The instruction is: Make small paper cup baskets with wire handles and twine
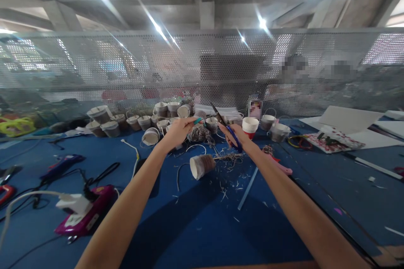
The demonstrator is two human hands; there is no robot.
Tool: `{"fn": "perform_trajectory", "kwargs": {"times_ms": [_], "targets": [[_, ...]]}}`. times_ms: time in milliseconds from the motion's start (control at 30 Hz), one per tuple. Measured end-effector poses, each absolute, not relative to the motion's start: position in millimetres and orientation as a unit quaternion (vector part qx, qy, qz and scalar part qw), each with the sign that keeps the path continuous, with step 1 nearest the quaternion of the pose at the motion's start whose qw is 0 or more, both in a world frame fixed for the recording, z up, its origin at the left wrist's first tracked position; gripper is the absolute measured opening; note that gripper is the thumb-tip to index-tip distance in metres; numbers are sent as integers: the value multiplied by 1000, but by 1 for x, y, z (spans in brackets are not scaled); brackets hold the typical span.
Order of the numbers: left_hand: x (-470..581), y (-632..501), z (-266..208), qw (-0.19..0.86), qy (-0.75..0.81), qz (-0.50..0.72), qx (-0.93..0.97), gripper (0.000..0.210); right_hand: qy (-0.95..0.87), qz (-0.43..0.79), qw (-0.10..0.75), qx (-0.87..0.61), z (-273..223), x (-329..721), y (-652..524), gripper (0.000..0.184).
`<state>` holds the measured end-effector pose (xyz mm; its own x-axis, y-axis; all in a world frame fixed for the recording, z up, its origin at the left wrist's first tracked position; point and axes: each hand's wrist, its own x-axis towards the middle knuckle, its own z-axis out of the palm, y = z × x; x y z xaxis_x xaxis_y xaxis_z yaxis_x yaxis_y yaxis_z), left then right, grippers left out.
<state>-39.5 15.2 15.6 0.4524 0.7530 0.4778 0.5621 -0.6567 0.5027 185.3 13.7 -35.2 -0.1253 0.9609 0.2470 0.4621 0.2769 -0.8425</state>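
Note:
My right hand is closed around scissors with blue handles, their dark blades apart and pointing up and to the left. My left hand is closed in a pinch to the left of them. A small teal piece shows at its fingertips; whether it is held or worn cannot be made out. Below and between my hands, a cup partly wrapped in brown twine lies on its side. Behind it sits a tangled bundle of grey twine, with loose strands to the right.
Several wrapped cups with handles line the back. White paper cups are stacked right of the scissors. At left lie a purple power strip and a blue glue gun. A perforated metal screen stands behind the blue table.

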Motion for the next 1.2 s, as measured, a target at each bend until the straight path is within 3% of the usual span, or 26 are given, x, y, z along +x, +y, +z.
{"fn": "perform_trajectory", "kwargs": {"times_ms": [167, 300, 733, 1200], "targets": [[-40, 14, 18, 128, 393, 343, 844, 30, -629, 475, 453, -416, -37, 183, 12, 41], [-42, 15, 18, 126, 394, 345, 843, 30, -627, 535, 438, -358, -35, 185, 11, 49], [-46, 19, 16, 106, 399, 313, 855, 31, -579, 599, 459, -308, -36, 185, 11, 45], [-47, 28, 8, 104, 413, 309, 850, 29, -616, 542, 436, -368, -39, 180, 8, 45]]}}
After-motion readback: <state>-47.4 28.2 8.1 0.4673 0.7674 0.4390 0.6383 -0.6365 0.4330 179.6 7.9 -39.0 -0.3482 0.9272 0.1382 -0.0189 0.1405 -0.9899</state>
